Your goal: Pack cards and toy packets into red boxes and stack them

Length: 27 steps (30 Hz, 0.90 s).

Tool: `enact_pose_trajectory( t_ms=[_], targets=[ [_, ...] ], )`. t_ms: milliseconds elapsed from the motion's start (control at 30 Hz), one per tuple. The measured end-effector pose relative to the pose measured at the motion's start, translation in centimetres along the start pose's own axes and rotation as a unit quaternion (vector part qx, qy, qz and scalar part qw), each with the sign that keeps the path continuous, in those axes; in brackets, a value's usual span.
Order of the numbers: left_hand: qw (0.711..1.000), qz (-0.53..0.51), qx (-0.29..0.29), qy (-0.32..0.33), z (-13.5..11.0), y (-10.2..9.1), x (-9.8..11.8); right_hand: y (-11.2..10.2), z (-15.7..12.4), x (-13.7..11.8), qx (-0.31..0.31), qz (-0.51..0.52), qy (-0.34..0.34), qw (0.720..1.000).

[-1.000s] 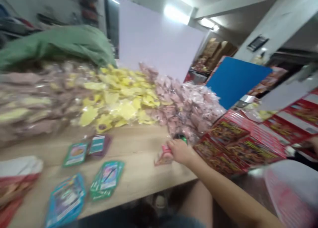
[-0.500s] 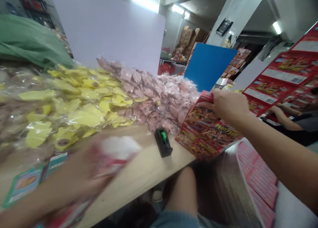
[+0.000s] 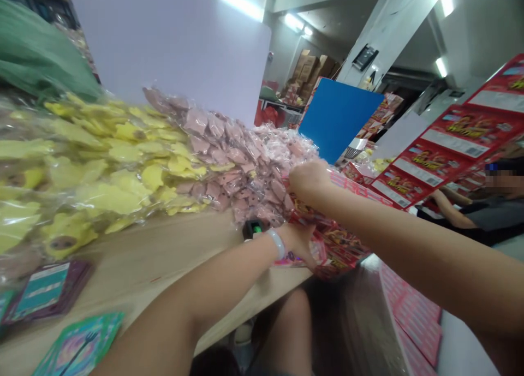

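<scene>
My left hand [image 3: 298, 245], with a white band on its wrist, grips a small pink-and-white packet [image 3: 313, 253] against a stack of red printed display cards [image 3: 333, 245]. My right hand [image 3: 309, 179] sits higher, curled at the top edge of that stack and beside a heap of pink plastic-wrapped packets [image 3: 221, 168]. Its fingers are partly hidden. A black tape dispenser [image 3: 252, 228] with a green core stands almost behind my left wrist. Yellow wrapped packets [image 3: 118, 168] lie left of the pink heap on a wooden table [image 3: 164, 245].
Teal and purple card packs [image 3: 51, 288] lie at the table's near left. A green sack [image 3: 36, 59] sits behind the heap. A blue board [image 3: 338, 119] stands beyond. At right, a seated co-worker [image 3: 483, 212] sits behind red card sheets [image 3: 450, 141].
My left hand has moved right across the table with the packet, reaching the red cards. My right hand has shifted left and down, towards the pink heap.
</scene>
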<state>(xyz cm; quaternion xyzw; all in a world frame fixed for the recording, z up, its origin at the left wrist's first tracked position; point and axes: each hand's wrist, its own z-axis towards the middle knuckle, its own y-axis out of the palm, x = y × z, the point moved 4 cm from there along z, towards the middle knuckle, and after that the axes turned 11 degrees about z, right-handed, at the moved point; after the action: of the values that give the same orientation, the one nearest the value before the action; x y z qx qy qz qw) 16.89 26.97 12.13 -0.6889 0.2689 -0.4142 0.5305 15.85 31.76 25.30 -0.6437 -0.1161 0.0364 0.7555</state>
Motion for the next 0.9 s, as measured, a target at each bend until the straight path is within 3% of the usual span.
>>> enact_pose_trajectory(
  t_ms=[333, 900],
  targets=[
    [0.999, -0.044, 0.021, 0.014, -0.4, 0.6, -0.5, 0.9, 0.4, -1.7, -0.044, -0.139, 0.033, 0.989],
    [0.996, -0.085, -0.004, 0.016, -0.9, 0.7, -0.4, 1.3, -0.7, -0.7, -0.009, -0.185, 0.035, 0.982]
  ],
)
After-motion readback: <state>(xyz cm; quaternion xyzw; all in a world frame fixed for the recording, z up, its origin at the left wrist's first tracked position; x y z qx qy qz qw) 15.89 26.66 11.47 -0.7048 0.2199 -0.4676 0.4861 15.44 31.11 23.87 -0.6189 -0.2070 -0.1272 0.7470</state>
